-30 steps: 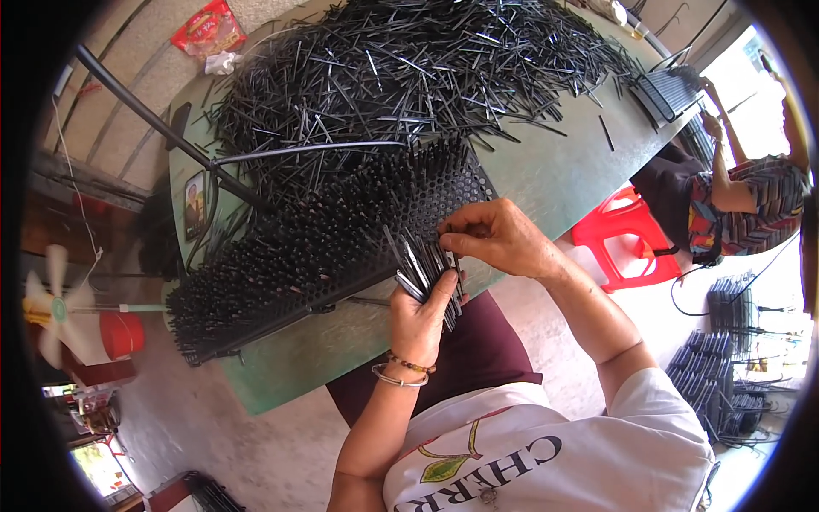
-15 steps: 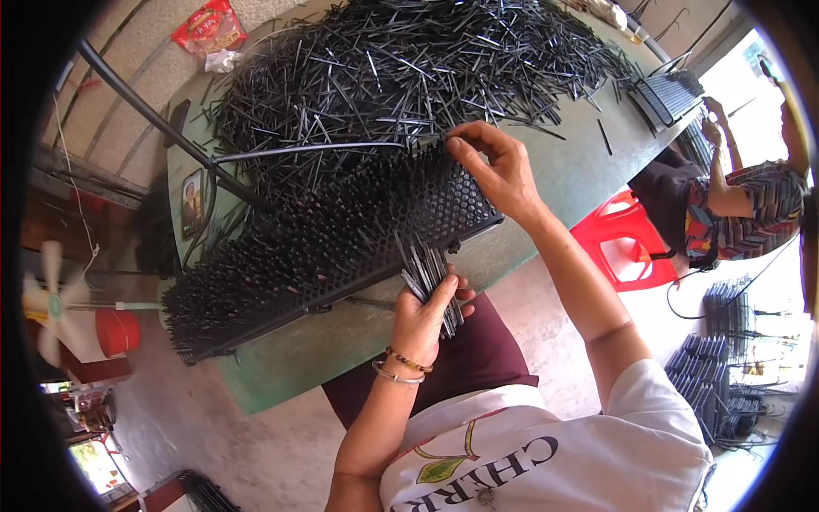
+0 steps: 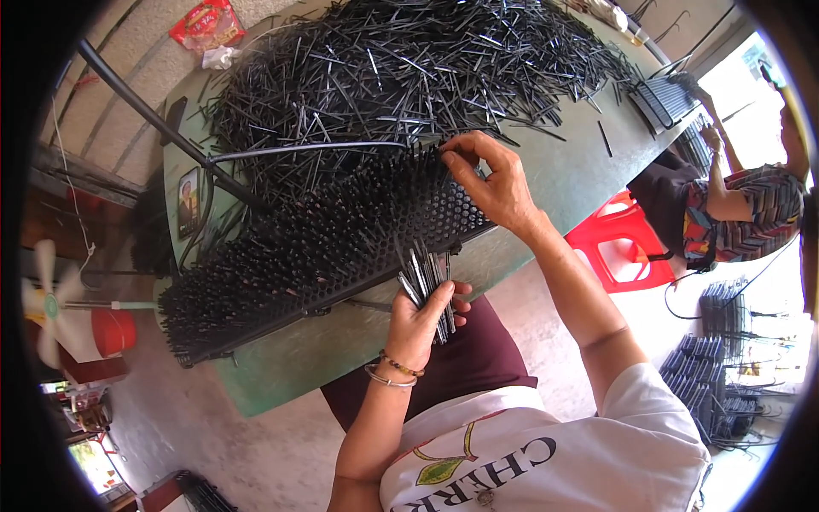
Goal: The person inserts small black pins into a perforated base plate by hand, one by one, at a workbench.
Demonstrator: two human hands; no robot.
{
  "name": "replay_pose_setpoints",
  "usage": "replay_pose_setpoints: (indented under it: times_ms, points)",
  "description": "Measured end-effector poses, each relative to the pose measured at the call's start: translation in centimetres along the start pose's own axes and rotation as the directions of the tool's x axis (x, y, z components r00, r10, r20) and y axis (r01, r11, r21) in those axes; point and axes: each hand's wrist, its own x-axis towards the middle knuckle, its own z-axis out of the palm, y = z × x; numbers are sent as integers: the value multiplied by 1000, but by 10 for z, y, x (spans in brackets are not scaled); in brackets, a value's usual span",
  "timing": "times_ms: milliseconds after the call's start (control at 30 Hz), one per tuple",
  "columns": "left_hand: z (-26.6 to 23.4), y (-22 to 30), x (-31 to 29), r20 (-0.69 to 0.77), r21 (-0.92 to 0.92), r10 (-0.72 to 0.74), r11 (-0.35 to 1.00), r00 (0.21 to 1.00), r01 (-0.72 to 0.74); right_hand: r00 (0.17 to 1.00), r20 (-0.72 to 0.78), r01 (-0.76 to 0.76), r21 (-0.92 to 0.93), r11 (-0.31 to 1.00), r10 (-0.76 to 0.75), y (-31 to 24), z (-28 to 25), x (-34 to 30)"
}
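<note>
A long black perforated rack lies slantwise on the table, most of its holes filled with upright black sticks. Its right end shows bare honeycomb holes. In my left hand, closed just in front of the rack's near edge, is a bundle of thin black strips. My right hand is over the far right end of the rack, thumb and forefinger pinched together at the edge of the standing sticks. Whatever sits between those fingertips is too small and dark to make out.
A big heap of loose black strips covers the back of the green table. Black metal tubing rises at left beside a phone. At right, another person works near a red plastic stool. A fan stands left.
My right hand has shifted slightly left and down along the rack's far edge, its fingers still pinched. My left hand keeps the bundle in nearly the same place.
</note>
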Motion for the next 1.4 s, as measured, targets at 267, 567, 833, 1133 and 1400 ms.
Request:
replay_pose_setpoints:
  times_ms: [267,567,833,1133,1400]
  points:
    - [-7,7,-1,120,89,-34,996,992,23,999,48,22,27,999,-23,0,0,2]
    - [-9,4,1,168,136,-74,989,983,51,991,96,95,-12,995,-94,3,0,0]
    - [-10,5,2,169,136,-74,989,983,51,995,98,-15,-55,998,20,-5,5,-2]
    - [-5,14,0,182,208,-1,977,983,-37,986,155,-83,96,992,68,-21,-1,-10]
    - [2,14,2,271,252,18,964,962,-89,769,531,-611,449,652,355,-39,-18,-32]
